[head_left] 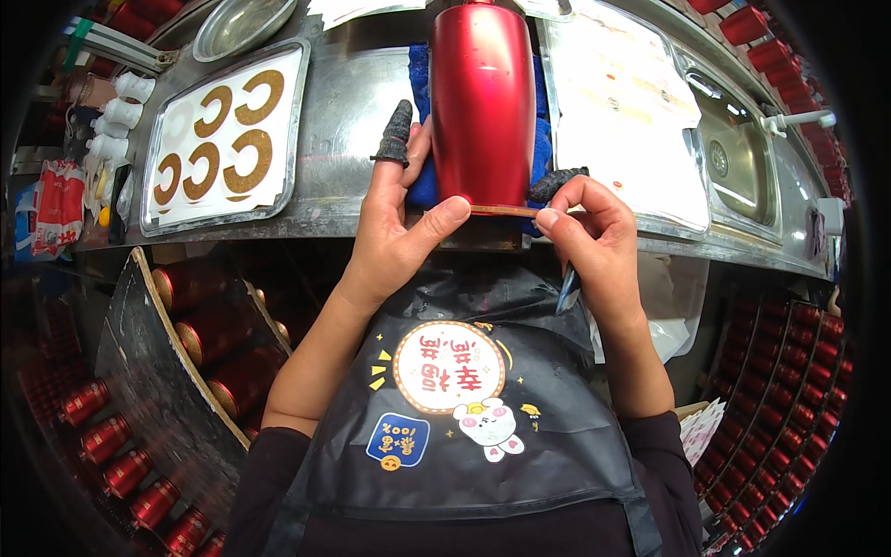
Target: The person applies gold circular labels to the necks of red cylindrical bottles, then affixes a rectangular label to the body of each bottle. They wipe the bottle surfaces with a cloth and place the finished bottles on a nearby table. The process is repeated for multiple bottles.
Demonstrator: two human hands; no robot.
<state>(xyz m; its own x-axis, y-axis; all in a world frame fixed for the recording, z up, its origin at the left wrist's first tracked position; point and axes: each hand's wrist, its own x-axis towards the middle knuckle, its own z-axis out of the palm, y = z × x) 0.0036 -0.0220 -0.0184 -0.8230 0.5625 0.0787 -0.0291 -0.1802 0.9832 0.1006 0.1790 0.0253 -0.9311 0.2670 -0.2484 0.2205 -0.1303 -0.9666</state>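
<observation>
A glossy red bottle (pixel 481 102) lies on a blue cloth (pixel 424 190), its base end facing me. My left hand (pixel 399 218) is at its left side, fingers stretched out, the thumb tip touching the left end of a thin gold-brown strip (pixel 506 211) along the base edge. At the strip's right end, the thumb and a finger of my right hand (pixel 594 237) pinch together. A slim blue-grey tool (pixel 567 286) sticks out below the right palm; its kind is unclear. Black finger covers sit on one left finger and one right finger.
Left on the metal counter, a tray (pixel 295 121) carries a white sheet with several gold C-shaped pieces. A metal bowl (pixel 243 28) stands behind it. To the right lie a paper-covered tray (pixel 640 121) and a sink (pixel 738 153). Red bottles (pixel 195 339) fill a crate below left.
</observation>
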